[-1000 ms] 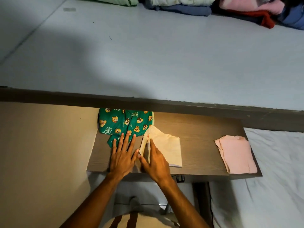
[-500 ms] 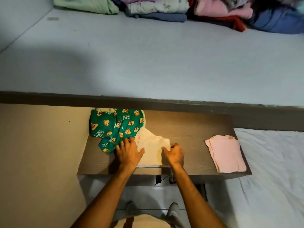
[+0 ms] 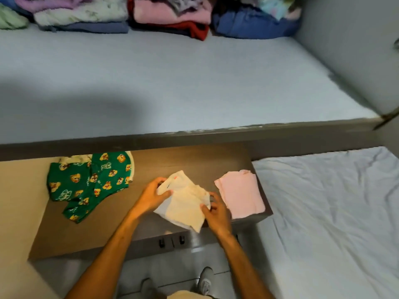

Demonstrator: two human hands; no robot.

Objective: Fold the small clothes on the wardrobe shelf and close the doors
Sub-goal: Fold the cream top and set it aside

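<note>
A small cream garment [image 3: 184,201] is held folded over the front edge of the brown lower shelf [image 3: 194,160]. My left hand [image 3: 151,196] grips its upper left side; my right hand [image 3: 214,212] pinches its right edge. A green garment with a cartoon print [image 3: 86,182] lies spread and unfolded to the left. A folded pink garment [image 3: 240,194] rests at the shelf's right end.
A wide pale shelf [image 3: 172,83] lies above, with stacks of folded clothes [image 3: 168,16] along its back. A grey side wall [image 3: 356,50] bounds it on the right. A bed with a white sheet [image 3: 334,212] is at the right. My feet [image 3: 205,281] show below.
The cream garment has come up off the shelf and shifted right, toward the pink one, now held in both hands. The camera view has swung to the right.
</note>
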